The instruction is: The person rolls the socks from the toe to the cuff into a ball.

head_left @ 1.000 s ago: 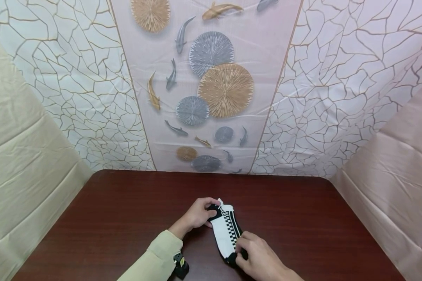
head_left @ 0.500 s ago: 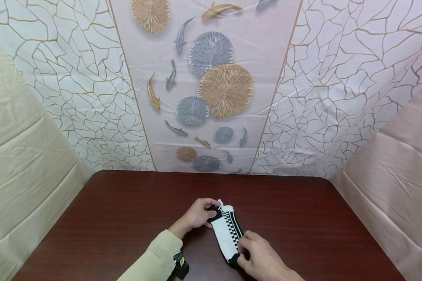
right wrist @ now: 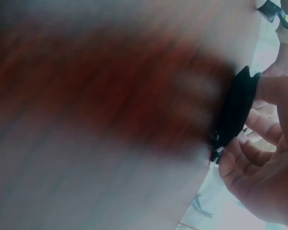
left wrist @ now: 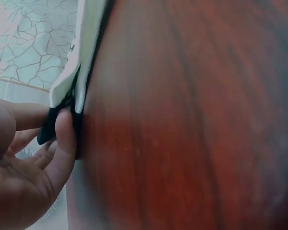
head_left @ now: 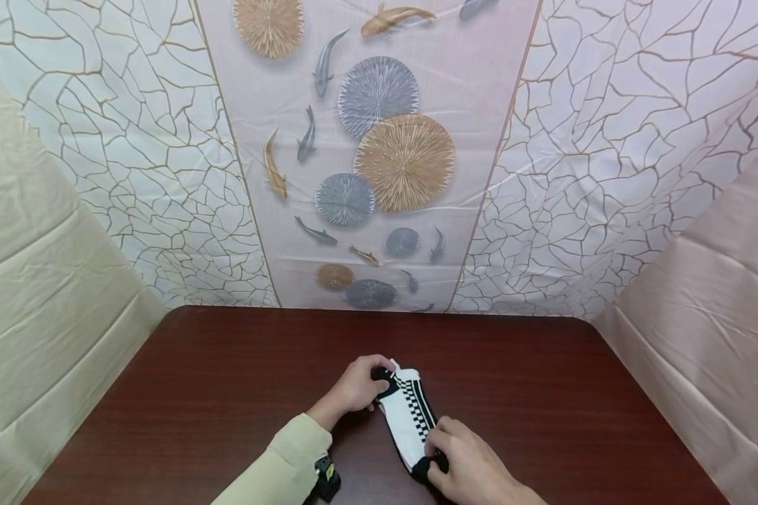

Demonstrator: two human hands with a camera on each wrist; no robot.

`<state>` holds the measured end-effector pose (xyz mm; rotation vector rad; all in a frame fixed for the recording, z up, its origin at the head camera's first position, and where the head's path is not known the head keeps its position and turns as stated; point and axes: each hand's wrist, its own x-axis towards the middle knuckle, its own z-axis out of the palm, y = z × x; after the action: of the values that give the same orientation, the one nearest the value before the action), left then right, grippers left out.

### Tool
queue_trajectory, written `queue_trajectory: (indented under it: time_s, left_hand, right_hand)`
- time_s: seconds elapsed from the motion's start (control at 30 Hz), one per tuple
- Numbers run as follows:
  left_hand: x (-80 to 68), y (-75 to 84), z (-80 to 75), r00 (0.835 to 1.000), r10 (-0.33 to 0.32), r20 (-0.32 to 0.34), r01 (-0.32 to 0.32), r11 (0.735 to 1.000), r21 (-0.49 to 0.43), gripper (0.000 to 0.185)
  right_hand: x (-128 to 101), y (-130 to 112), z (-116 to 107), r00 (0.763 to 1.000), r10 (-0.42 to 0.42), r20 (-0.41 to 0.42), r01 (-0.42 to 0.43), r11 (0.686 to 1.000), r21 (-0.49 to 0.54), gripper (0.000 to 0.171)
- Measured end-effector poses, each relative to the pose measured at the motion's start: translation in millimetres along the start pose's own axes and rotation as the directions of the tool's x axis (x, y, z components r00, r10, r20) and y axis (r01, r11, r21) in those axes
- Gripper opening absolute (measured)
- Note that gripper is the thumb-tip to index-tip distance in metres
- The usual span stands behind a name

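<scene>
A white sock (head_left: 403,421) with black heel and toe and a black-and-white checkered stripe lies slanted on the table, its cuff away from me. In the left wrist view two white layers with black heels show, one over the other. My left hand (head_left: 356,384) pinches the black heel (left wrist: 47,125) at the far left, one finger reaching between the layers. At the near end, my right hand (head_left: 469,459) grips the sock by the black toe (head_left: 421,468). In the right wrist view the black part (right wrist: 236,108) stands between thumb and fingers.
The dark red wooden table (head_left: 240,365) runs back to a patterned cloth wall (head_left: 379,231). Pale cloth hangs at left (head_left: 50,315) and right (head_left: 701,315). A black strap device (head_left: 326,479) sits at my left sleeve cuff.
My right hand and the toe end have shifted slightly to the right. The left fingers have moved a little at the heel, whose upper edge now stands slightly apart from the layer below.
</scene>
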<state>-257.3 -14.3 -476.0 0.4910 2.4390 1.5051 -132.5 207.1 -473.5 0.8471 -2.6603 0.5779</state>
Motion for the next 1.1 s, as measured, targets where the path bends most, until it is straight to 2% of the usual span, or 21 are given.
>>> queue_trajectory:
  time_s: [0.23,0.47,0.6,0.73,0.87,1.1]
  left_hand:
    - [0.1,2.6,0.7,1.000,0.016,-0.022,-0.014,0.997,0.081,0.021]
    - [1.6,2.5,0.9,0.998,0.032,-0.049,-0.021,0.977,0.213,0.020]
    - [1.0,4.2,2.3,0.998,0.014,-0.062,0.001,0.972,0.235,0.020]
    - [1.6,4.2,3.6,0.997,0.017,-0.079,0.004,0.967,0.256,0.020]
    - [2.3,4.0,3.9,0.996,0.011,-0.087,0.012,0.966,0.259,0.020]
    - [-0.4,7.8,1.7,0.995,0.005,-0.100,0.021,0.965,0.262,0.021]
  right_hand:
    - [-2,0,-1,1.000,-0.016,-0.025,0.015,0.999,-0.035,0.026]
    - [-3,0,-6,0.991,0.121,0.052,-0.119,0.992,-0.037,0.030]
    - [0,-1,-9,0.976,0.172,0.137,-0.179,0.983,0.039,0.031]
    - [2,-3,-10,0.966,0.175,0.188,-0.202,0.970,0.133,0.031]
    - [3,-4,-10,0.973,0.154,0.173,-0.183,0.970,0.162,0.033]
    - [3,-6,-7,0.984,0.132,0.117,-0.147,0.981,0.129,0.037]
